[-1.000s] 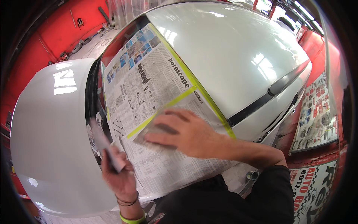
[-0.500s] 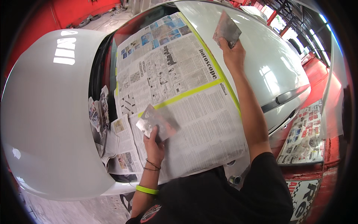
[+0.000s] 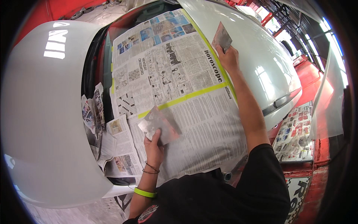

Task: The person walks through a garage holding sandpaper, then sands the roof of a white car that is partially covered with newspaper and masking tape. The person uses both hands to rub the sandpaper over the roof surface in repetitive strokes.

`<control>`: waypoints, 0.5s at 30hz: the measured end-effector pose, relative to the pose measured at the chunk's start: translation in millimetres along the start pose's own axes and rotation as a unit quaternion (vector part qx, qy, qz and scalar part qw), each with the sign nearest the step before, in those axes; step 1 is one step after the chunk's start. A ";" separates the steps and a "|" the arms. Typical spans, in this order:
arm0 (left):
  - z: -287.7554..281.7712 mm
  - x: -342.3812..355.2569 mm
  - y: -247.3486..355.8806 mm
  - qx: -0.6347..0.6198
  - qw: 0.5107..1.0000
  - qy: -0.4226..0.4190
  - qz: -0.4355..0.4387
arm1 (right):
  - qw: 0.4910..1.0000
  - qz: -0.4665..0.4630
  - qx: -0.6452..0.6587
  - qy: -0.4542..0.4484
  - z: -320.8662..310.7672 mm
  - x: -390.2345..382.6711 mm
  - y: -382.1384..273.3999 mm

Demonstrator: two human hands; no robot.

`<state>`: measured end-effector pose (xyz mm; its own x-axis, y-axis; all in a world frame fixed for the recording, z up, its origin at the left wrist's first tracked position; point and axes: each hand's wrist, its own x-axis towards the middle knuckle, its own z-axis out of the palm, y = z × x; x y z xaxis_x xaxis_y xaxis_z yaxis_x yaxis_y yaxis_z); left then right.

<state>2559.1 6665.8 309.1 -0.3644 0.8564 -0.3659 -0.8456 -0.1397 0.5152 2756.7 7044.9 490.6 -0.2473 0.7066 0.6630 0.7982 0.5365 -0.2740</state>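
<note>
- Over the grey printed newspaper (image 3: 209,127), the left hand (image 3: 153,147) is gripping a thin, squarish, silvery metal-looking plate (image 3: 163,125) by its near edge, thumb lying on top; whether it is touching the newspaper, I cannot tell.
- That plate is looking light and fairly stiff, probably slick; its near edge is offering the surest hold.
- Near the glossy white car roof (image 3: 257,50), the right hand (image 3: 228,59) is gripping a similar silvery plate (image 3: 223,36) by its lower end, the bare right forearm (image 3: 251,104) reaching forward.

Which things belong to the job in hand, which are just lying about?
In the job, apparently:
thin plate in left hand
second plate in right hand
newspaper
yellow-green tape
white car

Probably lying about:
printed panel
checkered sign
</note>
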 end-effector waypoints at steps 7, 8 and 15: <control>-2.5 1.3 -1.0 -0.026 1.000 0.002 -0.001 | 0.999 0.022 -0.012 -0.036 2.2 2.8 2.0; -2.9 2.2 -1.3 -0.030 1.000 0.001 -0.002 | 0.999 0.025 -0.018 -0.042 2.1 3.7 1.8; -4.2 3.8 -2.0 -0.030 0.999 0.013 -0.009 | 0.998 0.010 -0.030 -0.053 -0.9 3.5 -6.4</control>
<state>2557.8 6667.2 303.4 -0.3573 0.8462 -0.3953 -0.8742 -0.1541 0.4604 2751.2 7043.6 495.3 -0.2854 0.7627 0.5803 0.8344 0.4957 -0.2412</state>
